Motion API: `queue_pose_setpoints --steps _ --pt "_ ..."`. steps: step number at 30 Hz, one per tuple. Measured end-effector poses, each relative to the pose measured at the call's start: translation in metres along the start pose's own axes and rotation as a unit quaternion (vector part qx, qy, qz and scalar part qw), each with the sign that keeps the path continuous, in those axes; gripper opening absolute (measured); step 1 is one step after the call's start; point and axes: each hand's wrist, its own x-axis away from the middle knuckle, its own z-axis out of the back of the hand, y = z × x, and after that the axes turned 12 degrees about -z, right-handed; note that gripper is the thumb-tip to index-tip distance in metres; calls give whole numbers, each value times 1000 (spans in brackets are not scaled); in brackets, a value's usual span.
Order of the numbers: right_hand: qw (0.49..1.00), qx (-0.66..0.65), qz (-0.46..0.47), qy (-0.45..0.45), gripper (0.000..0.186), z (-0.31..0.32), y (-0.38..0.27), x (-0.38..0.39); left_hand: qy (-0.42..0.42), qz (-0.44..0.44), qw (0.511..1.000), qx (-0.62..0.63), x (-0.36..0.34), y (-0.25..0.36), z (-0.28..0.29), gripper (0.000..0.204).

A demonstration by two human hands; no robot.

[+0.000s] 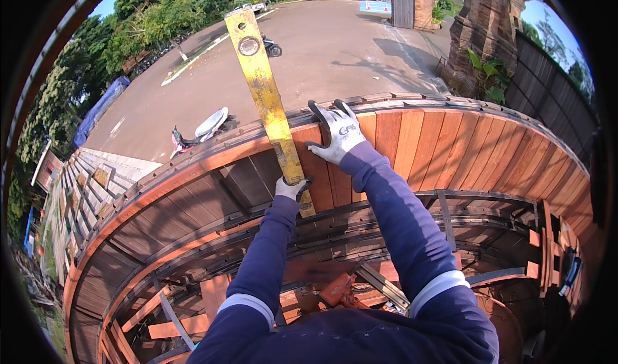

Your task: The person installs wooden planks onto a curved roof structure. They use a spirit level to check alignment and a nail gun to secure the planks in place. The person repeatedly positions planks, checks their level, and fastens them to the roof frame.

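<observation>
Navy clothing (pixel 341 338) sits before 1 long, dark-scuffed yellow spirit level (pixel 271 109).

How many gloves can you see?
2: the left-hand glove grips the yellow level near its lower end; the right-hand glove is at the wooden wall's top edge.

1. Spirit level (pixel 265 93) across the top edge of the curved plank wall (pixel 444 148).
2. Left hand (pixel 291 189) on the level's lower part; right hand (pixel 341 134) at the wall's edge, right of the level.
3. Scooter (pixel 211 124) beyond the wall, left of the level; fence (pixel 550 84) far right.
</observation>
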Motion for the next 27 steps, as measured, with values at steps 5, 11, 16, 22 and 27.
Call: queue_pose_setpoints --steps 5,11,16,22,27 --pt "992 -130 0 -6 89 11 13 2 -1 4 1000 11 1 0 1 23" --pt "967 -245 -40 62 79 53 -9 96 -4 -24 1000 8 0 -7 8 24" --pt "939 -242 -184 -159 70 69 -19 249 0 -27 1000 2 -8 -24 15 22" --pt "897 -98 -310 -301 76 67 -37 369 9 -35 998 56 -7 -23 5 26" --pt "858 27 -292 -421 87 45 -49 377 4 -43 999 32 -23 -53 22 27"
